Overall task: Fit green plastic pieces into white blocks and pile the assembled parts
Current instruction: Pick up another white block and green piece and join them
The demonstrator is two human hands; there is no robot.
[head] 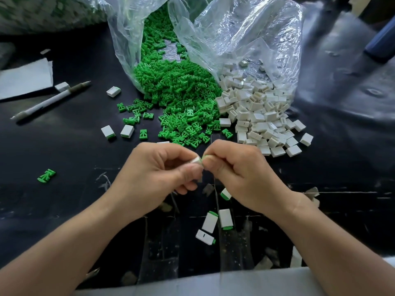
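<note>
My left hand (162, 167) pinches a small white block (196, 160) between thumb and fingers. My right hand (237, 171) meets it at the middle, pinching a green piece (205, 157) against the block's end; most of that piece is hidden by my fingers. Beyond the hands lies a heap of green pieces (181, 95) spilling from a clear bag, and to its right a heap of white blocks (260, 112). Several assembled parts (214, 223), white with a green end, lie on the black table just below my hands.
Two clear plastic bags (245, 33) stand open at the back. Loose assembled parts (118, 131) and a stray green piece (46, 175) lie at left. A white pen (49, 101) and a paper sheet (23, 77) sit at far left. The table's near edge (192, 280) runs along the bottom.
</note>
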